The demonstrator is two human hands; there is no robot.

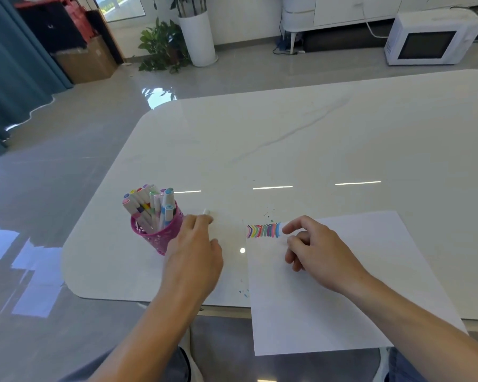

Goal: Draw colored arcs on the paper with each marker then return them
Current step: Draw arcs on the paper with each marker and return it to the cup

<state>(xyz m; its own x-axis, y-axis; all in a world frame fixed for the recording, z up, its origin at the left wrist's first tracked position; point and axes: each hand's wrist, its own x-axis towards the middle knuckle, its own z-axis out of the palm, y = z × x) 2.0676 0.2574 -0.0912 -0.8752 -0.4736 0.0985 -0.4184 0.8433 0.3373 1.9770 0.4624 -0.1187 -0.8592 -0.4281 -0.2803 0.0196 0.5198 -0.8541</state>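
While the left hand (pixel 196 246) curls round a white marker (pixel 206 212), only the marker's far end shows past the fingers. Its colour, and whether it is capped, cannot be told. The cup (pixel 160 238) stands just left of that grip, almost against the knuckles, and is packed with markers (pixel 149 205) that lean outward. The right hand (pixel 315 246) grasps nothing. Its fingers are loosely bent and rest on the paper (pixel 329 312), with the forefinger tip just right of the arcs (pixel 263 231). The arcs lie well to the right of the held marker.

Several things could go wrong from here:

- **Tipping the cup:** it looks light and top-heavy, so a knuckle catching its rim on the way in could knock it over and spill the lot.
- **Jamming:** with so little room inside, a marker pushed in at a slant may stick or lever a neighbour out.
- **Stray ink:** if the tip is bare, a careless sweep could streak the table (pixel 287 139), where ink specks (pixel 268 215) dot the surface beyond the arcs.
- **Smearing:** the right fingers sit close enough to the arcs to drag ink that may not be dry.
- **Sliding paper:** the paper overhangs the near edge, and only the right hand seems to pin it. If that hand lifts, the sheet may slide off.
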